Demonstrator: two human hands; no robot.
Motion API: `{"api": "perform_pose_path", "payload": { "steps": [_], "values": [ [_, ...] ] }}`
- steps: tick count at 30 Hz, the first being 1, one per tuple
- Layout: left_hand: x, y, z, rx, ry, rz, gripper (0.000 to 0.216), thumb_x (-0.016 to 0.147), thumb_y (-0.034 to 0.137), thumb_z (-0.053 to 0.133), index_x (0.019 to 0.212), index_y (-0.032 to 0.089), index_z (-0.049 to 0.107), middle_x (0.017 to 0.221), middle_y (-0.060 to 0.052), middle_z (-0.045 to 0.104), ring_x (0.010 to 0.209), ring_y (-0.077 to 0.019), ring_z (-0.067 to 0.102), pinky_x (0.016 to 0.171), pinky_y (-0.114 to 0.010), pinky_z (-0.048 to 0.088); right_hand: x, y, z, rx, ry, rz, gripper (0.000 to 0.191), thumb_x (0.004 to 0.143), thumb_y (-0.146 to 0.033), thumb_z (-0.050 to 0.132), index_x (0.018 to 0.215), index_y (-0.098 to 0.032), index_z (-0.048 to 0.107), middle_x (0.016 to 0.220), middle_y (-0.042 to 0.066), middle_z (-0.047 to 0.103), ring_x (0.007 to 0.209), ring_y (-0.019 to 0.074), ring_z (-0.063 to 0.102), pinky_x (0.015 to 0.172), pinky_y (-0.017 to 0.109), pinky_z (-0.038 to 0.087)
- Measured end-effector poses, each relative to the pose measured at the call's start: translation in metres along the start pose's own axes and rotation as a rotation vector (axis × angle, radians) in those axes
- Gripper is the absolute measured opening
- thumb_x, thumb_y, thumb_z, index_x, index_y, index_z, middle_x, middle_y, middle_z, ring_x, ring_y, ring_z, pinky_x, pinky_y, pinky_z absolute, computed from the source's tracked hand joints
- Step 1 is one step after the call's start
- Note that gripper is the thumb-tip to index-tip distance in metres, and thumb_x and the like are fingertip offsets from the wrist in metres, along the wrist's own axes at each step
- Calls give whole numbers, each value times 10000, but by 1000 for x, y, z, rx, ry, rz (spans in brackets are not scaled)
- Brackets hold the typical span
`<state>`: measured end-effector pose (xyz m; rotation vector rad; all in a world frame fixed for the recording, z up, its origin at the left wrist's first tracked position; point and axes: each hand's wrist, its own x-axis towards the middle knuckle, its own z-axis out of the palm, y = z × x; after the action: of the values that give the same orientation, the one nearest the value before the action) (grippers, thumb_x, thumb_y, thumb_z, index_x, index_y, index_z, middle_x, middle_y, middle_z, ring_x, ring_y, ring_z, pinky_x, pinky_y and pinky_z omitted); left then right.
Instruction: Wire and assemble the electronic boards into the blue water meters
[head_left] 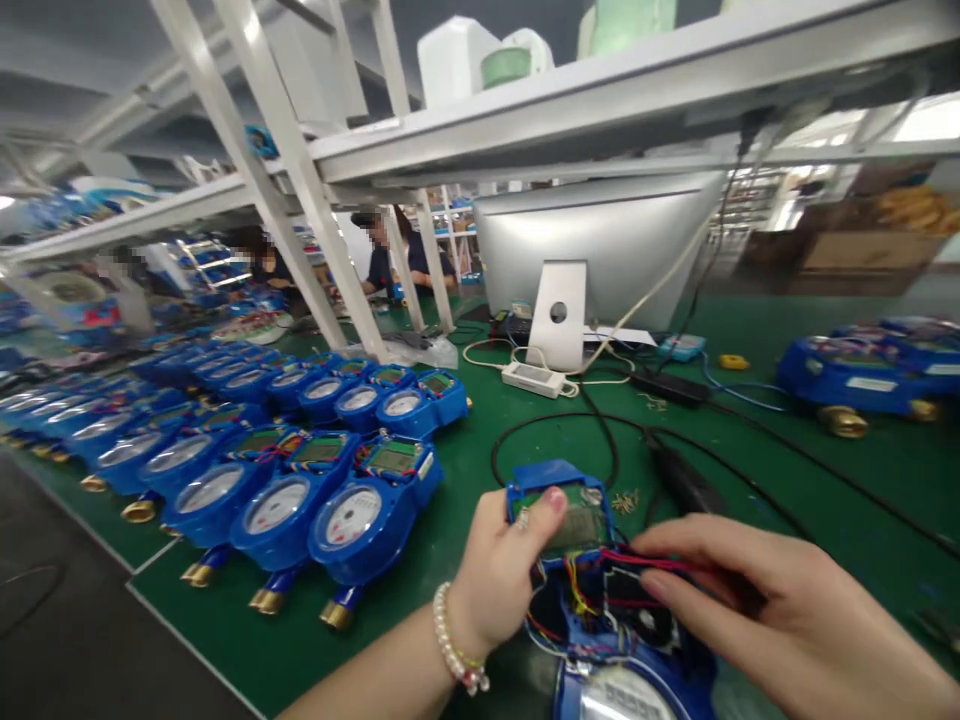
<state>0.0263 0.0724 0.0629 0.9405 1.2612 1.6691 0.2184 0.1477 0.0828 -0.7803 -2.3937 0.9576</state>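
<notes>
An opened blue water meter lies on the green bench right in front of me, with red, yellow and black wires spilling from its housing. My left hand, with a pearl bracelet at the wrist, grips the meter's blue electronics cover, thumb pressed on the green circuit board. My right hand reaches in from the right, its fingers pinched on the red wire over the open housing. A black electric screwdriver lies just beyond my right hand. Small brass screws are scattered beside it.
Several rows of finished blue meters with brass fittings fill the bench's left half. A silver monitor's back, a white power strip and black cables stand behind. More blue meters sit far right. Two people work at the far bench.
</notes>
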Motion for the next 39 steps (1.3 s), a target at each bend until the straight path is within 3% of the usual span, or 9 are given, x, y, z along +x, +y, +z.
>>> {"api": "perform_pose_path", "payload": {
  "steps": [6, 12, 16, 20, 22, 26, 31, 39],
  "values": [
    [-3, 1, -1, 71, -59, 110, 269, 879, 367, 590, 898, 146, 742, 838, -36, 747, 792, -209, 664, 761, -270, 501, 2, -18, 10, -184, 118, -126, 143, 881, -207, 562, 922, -297, 666, 838, -51, 705, 738, 131, 663, 636, 227, 512],
    [-4, 0, 0, 186, -138, 127, 281, 922, 334, 527, 901, 138, 727, 774, -25, 709, 753, -182, 614, 724, -262, 489, -4, -19, 15, -270, 204, -229, 144, 899, -178, 525, 864, -246, 647, 726, -22, 624, 663, 127, 593, 568, 237, 422],
    [-4, -3, 1, 263, -200, 150, 266, 911, 333, 545, 971, 138, 716, 827, -36, 709, 776, -186, 612, 744, -274, 490, -4, -22, 15, -230, 221, -159, 156, 895, -181, 510, 815, -221, 638, 737, -9, 615, 662, 134, 569, 573, 252, 409],
    [-5, -2, 0, 236, -208, 121, 274, 903, 334, 559, 1010, 142, 722, 929, -65, 737, 829, -211, 649, 767, -287, 510, 3, -19, 4, -12, 155, 84, 146, 847, -223, 599, 710, -214, 647, 657, -36, 620, 595, 112, 565, 526, 228, 409],
    [-6, 0, 0, 198, -214, 76, 298, 902, 353, 557, 989, 130, 734, 923, -80, 746, 826, -223, 669, 699, -270, 526, 8, -14, -5, 82, 94, 123, 137, 828, -244, 636, 698, -210, 663, 666, -38, 634, 614, 110, 577, 544, 218, 426],
    [-5, -1, 1, 73, -189, -51, 318, 884, 385, 579, 951, 123, 746, 864, -94, 756, 766, -230, 702, 510, -220, 509, 16, 1, -15, 216, -6, 108, 107, 825, -258, 653, 743, -198, 685, 740, -26, 663, 676, 118, 599, 606, 221, 457],
    [-4, -4, -1, -28, -141, -104, 279, 853, 378, 627, 864, 133, 760, 725, -71, 751, 644, -205, 710, 533, -233, 552, 15, 5, -21, 229, -46, 87, 137, 851, -301, 626, 799, -196, 698, 770, -12, 675, 689, 136, 606, 621, 247, 470],
    [-5, -3, -6, 11, -91, -106, 333, 769, 452, 688, 721, 132, 765, 612, -66, 728, 547, -216, 695, 498, -260, 563, 13, 5, -26, 243, -61, 6, 101, 855, -241, 619, 843, -188, 705, 814, -15, 696, 758, 132, 629, 693, 235, 481]
  ]
}}
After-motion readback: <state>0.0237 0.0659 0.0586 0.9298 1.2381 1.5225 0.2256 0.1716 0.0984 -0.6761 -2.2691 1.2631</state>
